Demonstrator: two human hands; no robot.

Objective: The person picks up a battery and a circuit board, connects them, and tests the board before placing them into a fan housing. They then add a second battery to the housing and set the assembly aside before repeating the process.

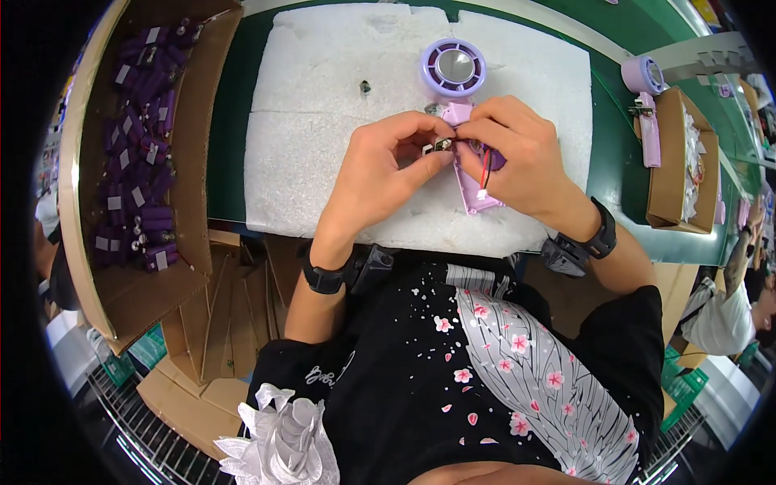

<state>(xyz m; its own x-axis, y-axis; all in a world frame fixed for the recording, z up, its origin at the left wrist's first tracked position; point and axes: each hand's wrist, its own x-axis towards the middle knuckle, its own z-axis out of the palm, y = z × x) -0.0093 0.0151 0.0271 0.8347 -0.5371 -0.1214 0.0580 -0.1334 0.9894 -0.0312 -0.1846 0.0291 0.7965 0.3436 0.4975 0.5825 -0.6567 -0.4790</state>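
Note:
A small handheld fan lies on the white foam board: its lilac round head (453,69) points away from me, and its pink handle shell (478,196) runs back under my hands. My left hand (386,171) pinches a small circuit board (440,145) between thumb and fingers. Close beside it, my right hand (521,158) has its fingertips together next to the board. A purple battery (495,159) with red and black wires sits within the curl of the right hand, partly hidden. The wires end in a white plug (482,194) hanging over the handle shell.
At left stands a cardboard box (191,162) of purple batteries. Another small circuit board (365,87) rests on the foam board (315,178). To the right are a second lilac fan (643,75) and a cardboard box (669,162) with white parts. Another person's arm (737,255) shows far right.

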